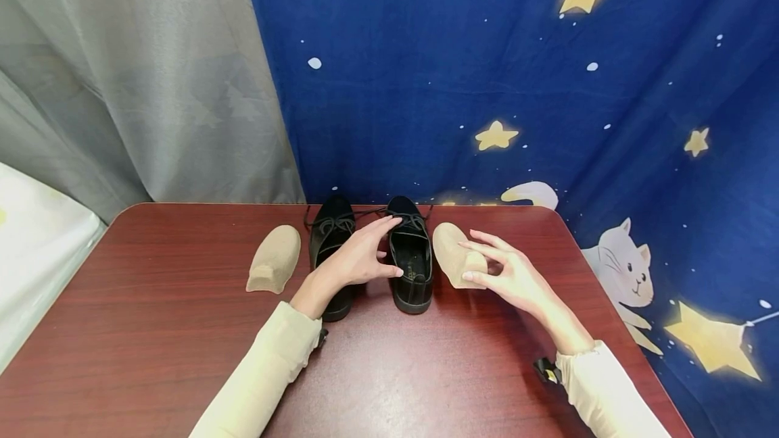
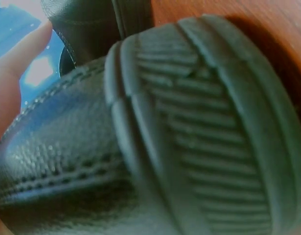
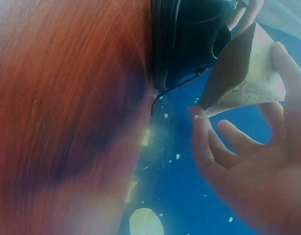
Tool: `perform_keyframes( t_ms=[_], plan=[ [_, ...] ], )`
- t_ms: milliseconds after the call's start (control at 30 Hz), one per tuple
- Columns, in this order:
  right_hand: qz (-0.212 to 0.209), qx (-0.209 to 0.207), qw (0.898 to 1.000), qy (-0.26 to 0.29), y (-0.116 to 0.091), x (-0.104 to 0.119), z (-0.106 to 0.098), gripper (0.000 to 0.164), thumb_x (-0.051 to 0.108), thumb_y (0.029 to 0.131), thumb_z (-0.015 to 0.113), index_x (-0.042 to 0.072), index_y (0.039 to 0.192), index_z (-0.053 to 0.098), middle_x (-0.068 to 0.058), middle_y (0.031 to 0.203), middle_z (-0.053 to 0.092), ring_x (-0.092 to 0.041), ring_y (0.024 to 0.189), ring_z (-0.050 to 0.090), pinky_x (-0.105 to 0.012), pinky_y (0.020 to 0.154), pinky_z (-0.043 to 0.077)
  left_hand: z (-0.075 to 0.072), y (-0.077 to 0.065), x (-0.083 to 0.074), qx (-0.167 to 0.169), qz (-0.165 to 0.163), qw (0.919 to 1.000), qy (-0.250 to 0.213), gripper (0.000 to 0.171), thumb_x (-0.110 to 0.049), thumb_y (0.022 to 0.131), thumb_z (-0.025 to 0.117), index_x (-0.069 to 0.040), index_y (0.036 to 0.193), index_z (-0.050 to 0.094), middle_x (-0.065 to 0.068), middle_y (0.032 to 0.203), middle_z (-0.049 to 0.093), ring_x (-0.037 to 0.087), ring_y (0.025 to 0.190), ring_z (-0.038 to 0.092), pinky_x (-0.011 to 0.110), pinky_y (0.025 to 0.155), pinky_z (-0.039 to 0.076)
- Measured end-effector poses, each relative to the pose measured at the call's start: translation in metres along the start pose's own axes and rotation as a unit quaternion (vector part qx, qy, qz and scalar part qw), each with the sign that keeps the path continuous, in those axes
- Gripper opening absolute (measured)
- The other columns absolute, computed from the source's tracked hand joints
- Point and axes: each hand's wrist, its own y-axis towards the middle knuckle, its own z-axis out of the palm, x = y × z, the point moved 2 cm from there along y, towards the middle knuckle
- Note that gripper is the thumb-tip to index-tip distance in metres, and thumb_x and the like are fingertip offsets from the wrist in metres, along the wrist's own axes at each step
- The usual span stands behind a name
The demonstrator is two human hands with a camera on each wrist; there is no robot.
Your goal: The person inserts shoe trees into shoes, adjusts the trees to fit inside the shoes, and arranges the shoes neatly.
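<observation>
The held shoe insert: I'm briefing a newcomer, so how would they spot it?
On the reddish table, find two black lace-up shoes. Right of them is a beige shoe insert; unlike its twin on their left, it's in the right grip.

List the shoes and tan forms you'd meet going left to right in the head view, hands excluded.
Left tan form → left black shoe → right black shoe → right tan form.
</observation>
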Motion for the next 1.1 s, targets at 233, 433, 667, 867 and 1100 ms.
perform_keyframes(
  t_ms=[233, 433, 667, 867, 1100],
  plan=[
    [0.002, 0.008, 1.000, 0.026, -0.001, 0.006, -0.002, 0.054, 0.031, 0.082, 0.083, 0.028, 0.133, 0.065, 0.006, 0.148, 0.046, -0.013, 0.113, 0.061, -0.035, 0.087, 0.055, -0.001, 0.000, 0.001, -0.003, 0.001, 1.0000, 0.007, 0.095, -0.020, 0.075, 0.088, -0.010, 0.154, 0.035, 0.019, 0.159, 0.028, 0.026, 0.097, 0.072, 0.026, 0.082, 0.056],
    [0.005, 0.023, 0.998, 0.051, -0.002, 0.007, -0.001, 0.054, 0.028, 0.083, 0.082, 0.024, 0.134, 0.065, 0.003, 0.150, 0.045, -0.016, 0.113, 0.062, -0.023, 0.088, 0.053, -0.002, 0.000, 0.002, -0.002, -0.010, 0.9999, -0.008, 0.092, -0.017, 0.077, 0.087, -0.013, 0.154, 0.036, 0.017, 0.159, 0.028, 0.027, 0.097, 0.072, 0.029, 0.082, 0.057],
    [0.007, 0.020, 0.999, 0.049, -0.005, 0.009, -0.002, 0.053, 0.028, 0.083, 0.083, 0.028, 0.133, 0.065, 0.006, 0.149, 0.046, -0.014, 0.114, 0.061, -0.026, 0.088, 0.054, -0.002, 0.002, 0.003, -0.014, -0.013, 0.9998, 0.000, 0.087, -0.019, 0.078, 0.087, -0.015, 0.152, 0.041, 0.015, 0.157, 0.034, 0.022, 0.099, 0.071, 0.033, 0.086, 0.056],
    [0.010, 0.023, 0.998, 0.061, -0.008, 0.012, -0.003, 0.052, 0.027, 0.082, 0.083, 0.026, 0.132, 0.066, 0.006, 0.148, 0.047, -0.015, 0.115, 0.061, -0.023, 0.089, 0.053, -0.003, 0.003, 0.004, -0.033, -0.004, 0.9982, 0.050, 0.083, -0.025, 0.077, 0.087, -0.015, 0.149, 0.046, 0.013, 0.153, 0.042, 0.026, 0.128, 0.054, 0.045, 0.104, 0.045],
    [0.002, 0.025, 0.998, 0.049, -0.008, 0.015, -0.004, 0.051, 0.028, 0.083, 0.082, 0.026, 0.131, 0.066, 0.004, 0.146, 0.049, -0.014, 0.115, 0.060, -0.025, 0.087, 0.053, -0.002, 0.003, 0.003, -0.029, -0.015, 0.9995, 0.007, 0.083, -0.018, 0.078, 0.086, -0.014, 0.149, 0.044, 0.013, 0.155, 0.039, 0.014, 0.087, 0.072, 0.033, 0.083, 0.057]
  ],
)
